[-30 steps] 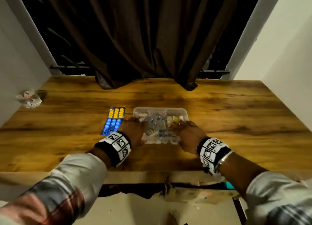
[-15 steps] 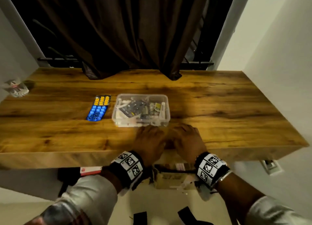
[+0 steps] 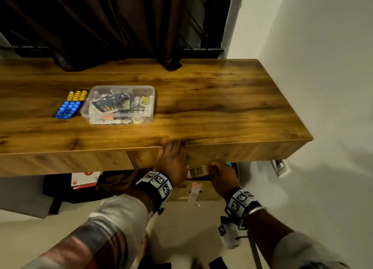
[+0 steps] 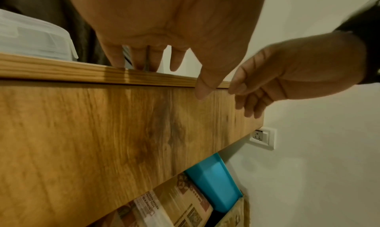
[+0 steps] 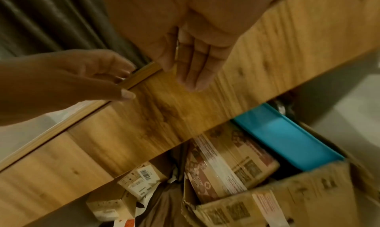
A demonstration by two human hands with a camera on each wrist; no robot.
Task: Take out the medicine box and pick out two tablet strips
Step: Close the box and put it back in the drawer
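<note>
The clear plastic medicine box [image 3: 121, 105] stands on the wooden table [image 3: 222, 99], filled with several strips and small packs. A blue and yellow tablet strip [image 3: 70, 104] lies flat on the table just left of it. My left hand [image 3: 171, 158] rests on the table's front edge, its fingers [image 4: 144, 58] lying over the top and its thumb [image 4: 205, 86] on the front panel. My right hand [image 3: 221, 172] hangs beside it, just below that panel, with relaxed fingers [image 5: 195, 64] holding nothing. Both hands are well clear of the box.
A dark curtain [image 3: 121, 26] hangs behind the table and a white wall [image 3: 323, 86] closes the right side. Under the table sit an open cardboard box [image 5: 287, 203] with a blue lid [image 5: 287, 133] and packets. A wall socket [image 3: 280, 166] is at the right.
Both hands have drawn back from the medicine box to the table's front edge, the right one dropping below it. The head view has pulled back and turned right.
</note>
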